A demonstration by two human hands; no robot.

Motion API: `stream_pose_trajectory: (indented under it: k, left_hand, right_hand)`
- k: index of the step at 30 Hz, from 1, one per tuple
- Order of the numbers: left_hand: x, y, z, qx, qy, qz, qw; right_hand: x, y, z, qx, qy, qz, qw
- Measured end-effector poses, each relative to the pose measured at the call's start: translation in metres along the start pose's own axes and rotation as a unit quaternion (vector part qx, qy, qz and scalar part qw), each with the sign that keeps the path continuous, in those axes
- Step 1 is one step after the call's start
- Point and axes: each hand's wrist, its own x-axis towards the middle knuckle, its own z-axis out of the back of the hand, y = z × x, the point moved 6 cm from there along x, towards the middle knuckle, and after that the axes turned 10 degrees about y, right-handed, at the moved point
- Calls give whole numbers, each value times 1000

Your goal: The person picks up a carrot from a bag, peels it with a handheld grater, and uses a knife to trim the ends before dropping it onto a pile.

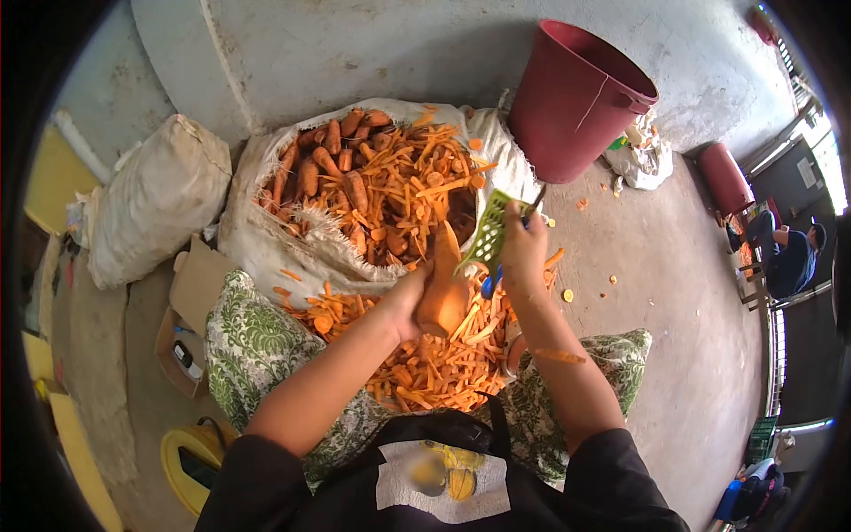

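My left hand (411, 306) is closed around a large peeled carrot (442, 297), held tilted above a heap of carrot strips (434, 368) at my lap. Just right of the carrot, my right hand (525, 246) grips a green perforated tool (489, 232). A dark, pointed piece sticks up beyond the right fingers, and a blue part (492, 282) shows below them. Beyond both hands lies an open white sack (257, 235) holding whole carrots (332, 164) and cut strips.
A cracked red bucket (567, 111) stands at the back right. On the left are a full white sack (164, 204), a cardboard box (197, 293) and a yellow container (177, 461). Scraps dot the floor (656, 293). A person (789, 257) sits far right.
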Motion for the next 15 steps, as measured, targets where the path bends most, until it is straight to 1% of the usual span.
stream_pose_trajectory:
  k: [1,2,4,5,6,8,10,11,13,15]
  left_hand:
    - [2,0,0,-32,18,-4,999]
    - [3,1,0,-33,18,-5,999]
    - [3,1,-4,-9,25,-19,999]
    - [7,4,-2,-42,50,-2,998]
    - [7,6,0,-43,50,-3,998]
    - [7,7,5,-14,28,-4,999]
    - [1,5,-1,12,23,13,1000]
    - [-1,5,-4,37,18,31,999]
    - [-3,2,-13,54,18,32,998]
    - [-2,3,-13,72,18,33,997]
  right_hand:
    - [-10,2,-9,-65,18,-13,998]
    - [-10,-10,-16,-49,40,2,998]
    - [-16,-13,-25,-121,54,73,989]
    - [-17,-12,-28,-137,56,97,984]
    - [-21,-9,-29,-138,57,97,984]
    - [-29,0,-31,-242,39,89,965]
    - [-30,1,-30,-241,30,91,966]
    - [-28,-1,-28,-266,24,83,960]
    - [-23,-3,-25,-292,17,72,954]
    - [-20,-4,-24,-297,2,96,950]
